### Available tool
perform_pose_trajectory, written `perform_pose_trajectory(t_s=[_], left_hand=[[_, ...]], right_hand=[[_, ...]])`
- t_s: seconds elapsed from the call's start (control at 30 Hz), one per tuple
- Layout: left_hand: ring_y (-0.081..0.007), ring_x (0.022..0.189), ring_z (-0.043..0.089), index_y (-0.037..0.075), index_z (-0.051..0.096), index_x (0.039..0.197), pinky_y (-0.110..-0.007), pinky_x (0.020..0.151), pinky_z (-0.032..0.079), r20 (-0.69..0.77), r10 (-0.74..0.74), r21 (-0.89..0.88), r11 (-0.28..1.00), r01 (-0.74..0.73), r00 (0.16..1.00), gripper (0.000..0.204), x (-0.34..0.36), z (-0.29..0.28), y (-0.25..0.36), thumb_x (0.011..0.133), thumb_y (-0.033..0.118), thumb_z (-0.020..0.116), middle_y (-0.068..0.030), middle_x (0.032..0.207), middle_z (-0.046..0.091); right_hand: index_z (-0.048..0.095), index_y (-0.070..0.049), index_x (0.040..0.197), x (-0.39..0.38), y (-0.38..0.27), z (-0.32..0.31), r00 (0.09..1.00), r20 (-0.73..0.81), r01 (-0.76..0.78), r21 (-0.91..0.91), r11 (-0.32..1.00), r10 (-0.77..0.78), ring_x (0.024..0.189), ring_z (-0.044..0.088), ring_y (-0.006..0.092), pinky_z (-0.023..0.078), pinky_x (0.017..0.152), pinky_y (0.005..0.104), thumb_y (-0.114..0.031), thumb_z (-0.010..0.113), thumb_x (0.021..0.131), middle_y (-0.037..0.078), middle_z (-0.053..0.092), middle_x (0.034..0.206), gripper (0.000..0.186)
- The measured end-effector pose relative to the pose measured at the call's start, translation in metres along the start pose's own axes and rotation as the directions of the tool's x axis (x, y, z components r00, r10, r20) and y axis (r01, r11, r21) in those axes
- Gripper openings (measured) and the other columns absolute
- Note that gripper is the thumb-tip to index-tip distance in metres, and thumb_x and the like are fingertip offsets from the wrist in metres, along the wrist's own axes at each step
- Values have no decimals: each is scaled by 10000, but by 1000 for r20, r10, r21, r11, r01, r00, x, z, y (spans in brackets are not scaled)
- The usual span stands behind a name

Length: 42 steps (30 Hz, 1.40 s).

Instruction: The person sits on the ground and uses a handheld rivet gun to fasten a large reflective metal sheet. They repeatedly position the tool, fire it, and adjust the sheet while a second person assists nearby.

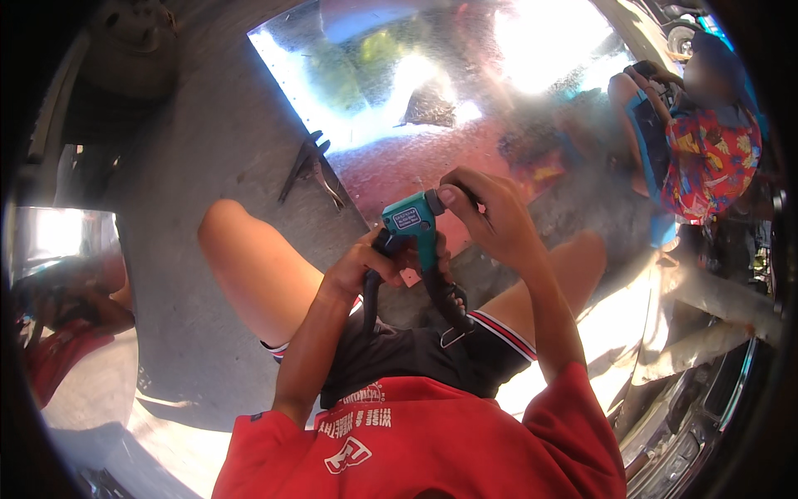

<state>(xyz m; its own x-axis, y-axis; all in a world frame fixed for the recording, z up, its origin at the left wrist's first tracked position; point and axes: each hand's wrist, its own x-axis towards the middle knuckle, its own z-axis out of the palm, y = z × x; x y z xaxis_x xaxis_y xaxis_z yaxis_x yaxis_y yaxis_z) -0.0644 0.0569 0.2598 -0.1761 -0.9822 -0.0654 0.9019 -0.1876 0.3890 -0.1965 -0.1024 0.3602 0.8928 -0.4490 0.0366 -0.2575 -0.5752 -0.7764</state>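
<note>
Above my lap is a teal hand riveter [407, 218] with two black-gripped handles spread apart and pointing toward me. My left hand [366, 264] wraps round its left handle, with fingertips showing behind the tool. My right hand [486, 212] pinches the dark round collar at the tool's far right end between thumb and fingers. A wire loop [454, 336] hangs at the end of the right handle. Beyond the tool a large shiny metal sheet [374, 170] lies on the ground, mirroring light and colours.
Dark long-handled cutters or pliers [307, 170] lie at the sheet's left edge. A dark pile of bits [430, 108] rests on the sheet. At the right sits another person [706, 158] in a colourful patterned top. Grey floor [179, 274] stretches left. Metal panels [694, 424] stand at the lower right.
</note>
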Motion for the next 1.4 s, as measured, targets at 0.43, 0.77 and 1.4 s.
perform_pose_trajectory(t_s=[0.43,0.77,1.4], left_hand=[[-442,1016,663,-91,567,1187,-499,963,499,35,-46,-118,992,50,998,780,3,-1,-3,412,-15,614,-252,1083,656],[-429,1024,664,-59,550,1216,-505,950,507,18,-25,-80,996,26,1000,780,5,4,-4,439,-44,606,-242,1102,646],[-412,1046,659,-71,560,1189,-484,997,491,34,-40,-55,998,42,999,760,7,1,-8,435,0,619,-251,1079,663]], right_hand=[[626,-31,1127,-4,15,-9,984,38,167,169,971,-176,925,643,194,521,775,322,14,742,779,106,647,1060,369],[576,-49,1270,-8,9,-10,997,73,4,286,958,-26,933,675,185,543,780,311,-48,706,872,104,655,1139,419],[540,-34,1339,-12,22,-19,986,144,-100,111,989,84,945,613,178,472,847,345,-395,404,1066,112,675,1062,473]])
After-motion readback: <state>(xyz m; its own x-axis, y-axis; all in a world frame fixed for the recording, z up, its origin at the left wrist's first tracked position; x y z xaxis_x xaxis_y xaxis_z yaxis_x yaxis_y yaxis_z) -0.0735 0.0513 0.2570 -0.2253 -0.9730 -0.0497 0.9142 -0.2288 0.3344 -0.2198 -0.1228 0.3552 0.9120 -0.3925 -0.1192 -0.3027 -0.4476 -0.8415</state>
